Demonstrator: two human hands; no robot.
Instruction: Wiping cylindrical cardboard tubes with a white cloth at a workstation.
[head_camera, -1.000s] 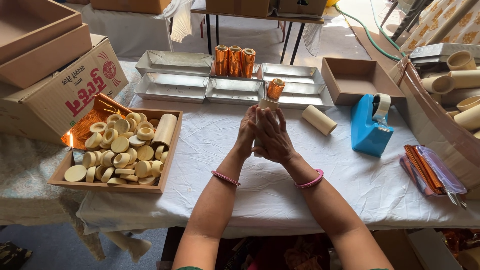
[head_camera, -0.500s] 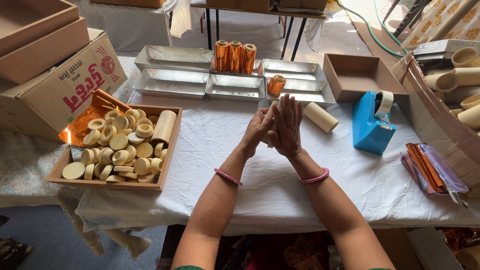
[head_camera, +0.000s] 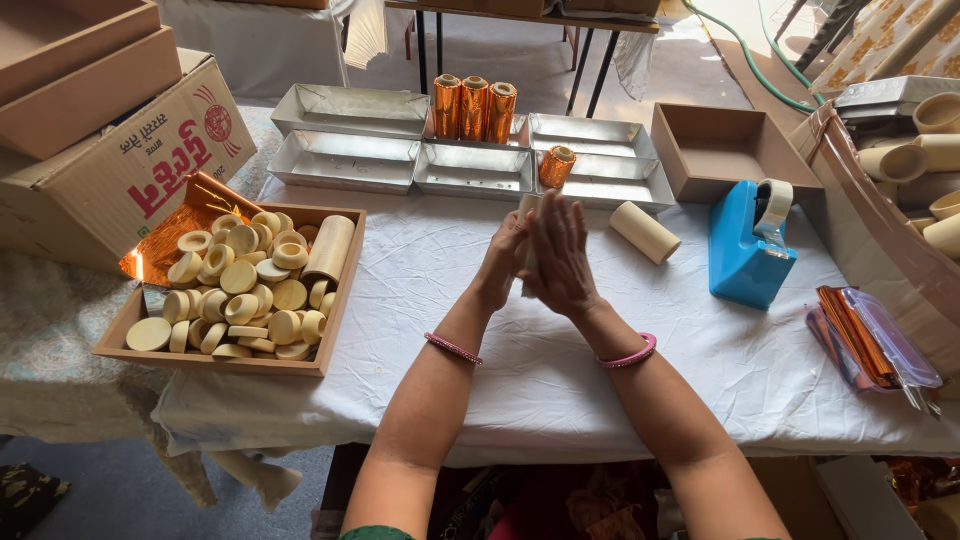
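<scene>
Both hands up over the middle of the worktop (head_camera: 560, 400), palms pressed toward each other with a pale tube between them. Left hand (head_camera: 503, 262) on the near-left side of the tube (head_camera: 527, 262), right hand (head_camera: 562, 258) laid flat across its right side, fingers straight and pointing far. Only a sliver of the tube visible, at the top and in the gap between the palms; mostly hidden. Grip: flat-palmed, narrow, closed around the tube rather than pinched by fingertips.

Looks like rolling or smoothing the tube between the palms. To do it well, probably: even pressure from both sides, palms parallel, tube kept upright so nothing wrinkles or slips out below; no squeezing hard enough to dent it.

Tube sits right inside the grip, touching both palms, well above the cloth, near a copper-wrapped tube (head_camera: 556, 166) standing just beyond the fingertips. Another bare tube (head_camera: 644, 232) lying on the cloth to the right, apart from the hands. Blue tape dispenser (head_camera: 748, 246) farther right. Wooden tray (head_camera: 340, 290) of pale round discs at left, well apart. Three copper rolls (head_camera: 473, 106) and metal trays (head_camera: 350, 160) along the far edge. Foil sheets (head_camera: 852, 335) in a clear sleeve at the near right.
</scene>
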